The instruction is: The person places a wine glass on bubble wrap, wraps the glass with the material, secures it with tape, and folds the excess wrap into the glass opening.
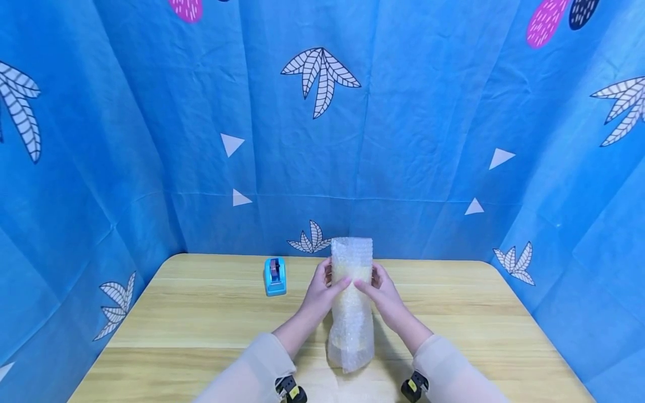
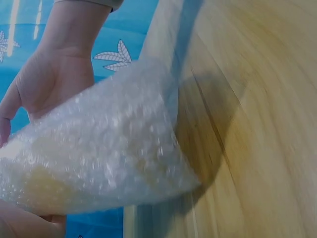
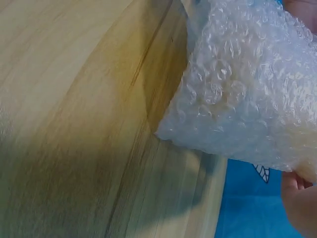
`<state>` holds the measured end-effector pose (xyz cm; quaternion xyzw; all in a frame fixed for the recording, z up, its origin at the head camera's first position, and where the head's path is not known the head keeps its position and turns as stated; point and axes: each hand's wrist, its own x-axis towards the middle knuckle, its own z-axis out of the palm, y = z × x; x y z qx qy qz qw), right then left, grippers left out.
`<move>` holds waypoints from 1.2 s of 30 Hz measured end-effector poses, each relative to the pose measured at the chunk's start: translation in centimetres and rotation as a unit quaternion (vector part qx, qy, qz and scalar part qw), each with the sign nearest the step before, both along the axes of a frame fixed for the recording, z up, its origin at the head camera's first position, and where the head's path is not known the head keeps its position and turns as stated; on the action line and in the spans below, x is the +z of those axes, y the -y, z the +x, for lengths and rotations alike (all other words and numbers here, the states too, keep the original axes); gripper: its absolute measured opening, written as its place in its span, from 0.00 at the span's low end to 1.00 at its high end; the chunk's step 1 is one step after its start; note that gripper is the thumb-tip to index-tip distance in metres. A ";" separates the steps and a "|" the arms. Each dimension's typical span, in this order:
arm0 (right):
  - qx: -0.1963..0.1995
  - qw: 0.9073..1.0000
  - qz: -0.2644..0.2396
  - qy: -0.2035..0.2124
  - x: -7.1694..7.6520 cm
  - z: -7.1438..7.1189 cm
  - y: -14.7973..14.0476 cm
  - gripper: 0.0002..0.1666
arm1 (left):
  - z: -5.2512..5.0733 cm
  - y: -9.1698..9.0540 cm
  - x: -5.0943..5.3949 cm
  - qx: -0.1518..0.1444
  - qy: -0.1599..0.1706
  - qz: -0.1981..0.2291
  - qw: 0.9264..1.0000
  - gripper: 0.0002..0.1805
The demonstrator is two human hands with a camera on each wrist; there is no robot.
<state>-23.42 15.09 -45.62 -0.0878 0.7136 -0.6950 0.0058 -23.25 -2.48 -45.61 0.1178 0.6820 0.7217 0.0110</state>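
Observation:
A long roll of bubble wrap (image 1: 351,324) stands between both hands at the middle of the table, its contents blurred to a pale yellowish shape. From the left side my left hand (image 1: 322,288) grips it, thumb across the front and fingers behind. My right hand (image 1: 385,294) holds the opposite side the same way, the two thumbs nearly meeting. In the left wrist view the wrap (image 2: 109,144) looks loose and wider at its lower end, which is close to the wood. The right wrist view shows the same end of the wrap (image 3: 233,99).
A blue tape dispenser (image 1: 275,280) stands at the back of the wooden table (image 1: 211,313), left of the hands. Blue patterned curtain (image 1: 312,157) hangs behind the table and along both sides.

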 end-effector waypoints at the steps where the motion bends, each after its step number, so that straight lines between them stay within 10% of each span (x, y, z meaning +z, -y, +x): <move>1: 0.002 1.000 -0.002 -0.005 0.0 0.0 0.0 0.39 | 0.0 -0.1 0.0 0.002 -0.002 0.004 1.000 0.41; 18: 0.040 0.998 -0.036 -0.045 -0.1 0.3 0.0 0.50 | -0.4 -0.8 0.9 -0.003 0.009 0.086 0.996 0.42; 36: -0.005 0.991 -0.076 -0.111 1.2 -0.1 1.9 0.35 | -0.1 -1.3 1.2 0.010 -0.039 0.072 0.997 0.40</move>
